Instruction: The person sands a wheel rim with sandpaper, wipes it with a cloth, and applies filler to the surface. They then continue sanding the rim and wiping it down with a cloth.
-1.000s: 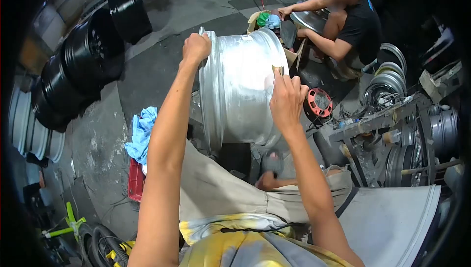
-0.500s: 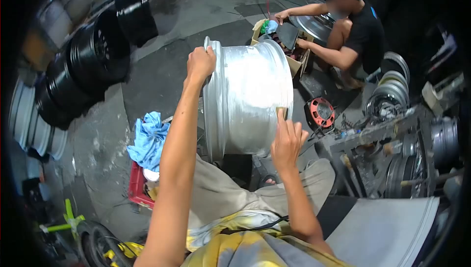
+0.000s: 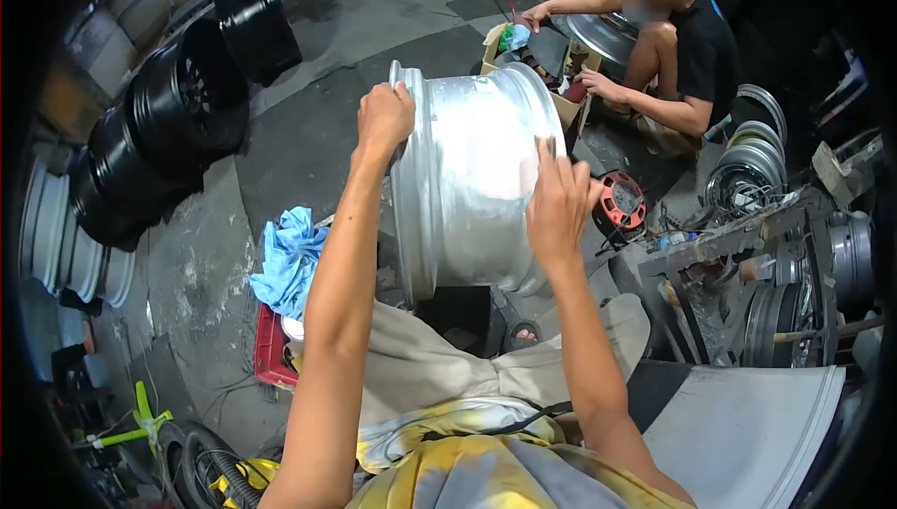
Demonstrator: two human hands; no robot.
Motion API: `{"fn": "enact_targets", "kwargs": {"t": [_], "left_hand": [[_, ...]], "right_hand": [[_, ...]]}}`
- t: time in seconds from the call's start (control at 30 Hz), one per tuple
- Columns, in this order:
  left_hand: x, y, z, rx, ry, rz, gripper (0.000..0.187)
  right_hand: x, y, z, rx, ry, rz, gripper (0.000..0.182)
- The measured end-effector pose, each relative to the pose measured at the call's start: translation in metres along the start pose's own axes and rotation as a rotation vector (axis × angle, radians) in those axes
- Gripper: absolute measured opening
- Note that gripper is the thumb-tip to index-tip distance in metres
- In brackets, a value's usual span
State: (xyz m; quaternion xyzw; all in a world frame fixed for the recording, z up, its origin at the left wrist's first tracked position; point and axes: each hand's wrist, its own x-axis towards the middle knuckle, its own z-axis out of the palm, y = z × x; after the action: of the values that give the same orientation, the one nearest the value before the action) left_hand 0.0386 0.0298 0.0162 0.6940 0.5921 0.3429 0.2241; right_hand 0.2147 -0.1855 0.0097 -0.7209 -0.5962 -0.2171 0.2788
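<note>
A silver wheel rim (image 3: 476,172) lies on its side in front of my knees, its barrel facing up. My left hand (image 3: 386,116) is closed over the rim's left edge. On the right part of the barrel, my right hand (image 3: 562,200) presses a small tan piece of sandpaper (image 3: 543,143) against the metal near the right lip. Only the tip of that piece shows; the fingers cover the rest and are slightly blurred.
Black wheel rims (image 3: 159,126) stand in a row at left. A blue cloth (image 3: 288,257) lies over a red crate (image 3: 269,350). Across from me a person (image 3: 705,60) crouches by a cardboard box (image 3: 572,114). A red reel (image 3: 623,200) and a metal frame (image 3: 710,252) are at right.
My right hand has slid away from me along the barrel's right side. My left hand keeps its hold on the edge. The other person's nearer hand has shifted at the box.
</note>
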Motion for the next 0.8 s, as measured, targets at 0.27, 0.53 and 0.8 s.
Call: {"fn": "enact_targets", "kwargs": {"t": [0.27,0.53,0.8], "left_hand": [[-0.012,0.000,0.000,-0.008,0.021,0.056,0.044],[-0.012,-0.002,-0.006,-0.025,0.019,0.024,0.044],[-0.016,-0.004,-0.011,-0.030,-0.026,0.035,0.044]], "right_hand": [[-0.049,-0.002,-0.014,-0.049,-0.079,0.074,0.059],[-0.032,-0.007,-0.022,-0.046,-0.151,0.047,0.049],[-0.002,0.002,-0.012,-0.108,-0.095,-0.051,0.054]]}}
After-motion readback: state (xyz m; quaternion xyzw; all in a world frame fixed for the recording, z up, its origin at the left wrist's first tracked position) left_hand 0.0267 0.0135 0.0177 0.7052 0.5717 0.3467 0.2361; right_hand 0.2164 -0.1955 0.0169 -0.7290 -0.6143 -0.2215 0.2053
